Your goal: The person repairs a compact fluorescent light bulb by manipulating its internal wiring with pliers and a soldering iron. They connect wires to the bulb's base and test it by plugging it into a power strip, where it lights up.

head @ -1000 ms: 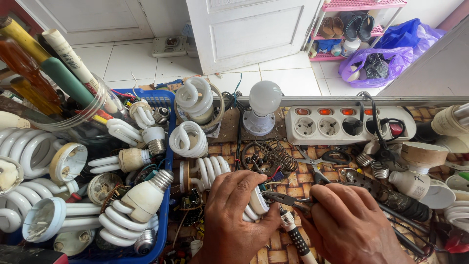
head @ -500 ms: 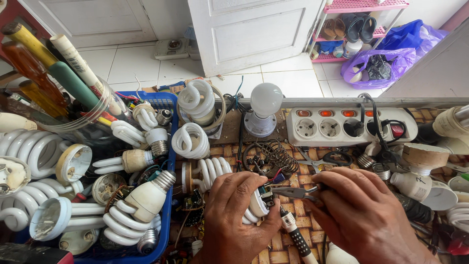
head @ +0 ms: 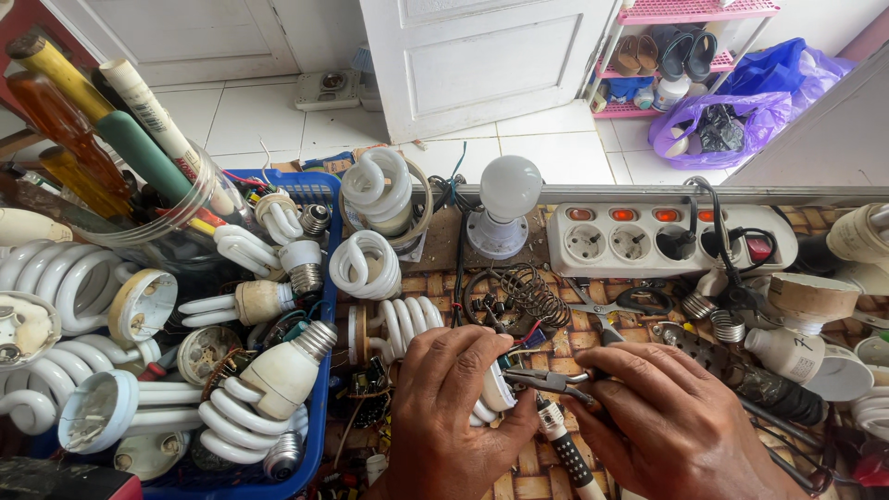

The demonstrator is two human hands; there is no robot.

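A head-worn camera looks down on a cluttered worktop (head: 556, 463) with a woven surface, and two bare hands work at its near edge. The left hand (head: 458, 407) curls over a white spiral lamp (head: 407, 329) that lies on its side, fingers wrapped around its base end near the middle of the scene. The right hand (head: 671, 421) sits just right of it, closed around the handles of small needle-nose pliers (head: 546, 378), whose tips point left toward the lamp's base. The tips seem to touch the base, though the fingers hide the exact contact. A screwdriver (head: 565, 444) with a white and black grip lies on the worktop between the two hands, angled toward the near right.

To the left, a blue plastic basket (head: 319, 407) is heaped with more spiral lamps and loose lamp bases. At the far left, a clear jar (head: 176, 208) holds tools with yellow, green and amber handles. Farther from the hands, a round white bulb (head: 509, 190) stands upright in a socket, and right of it lies a white power strip (head: 667, 243) with orange switches and a black plug in it. A coil of dark wire (head: 523, 292) rests between the bulb and the hands. On the far side, beyond the worktop, are a tiled floor, a white door (head: 482, 56), a pink shoe rack (head: 685, 46) and a purple plastic bag (head: 732, 120).
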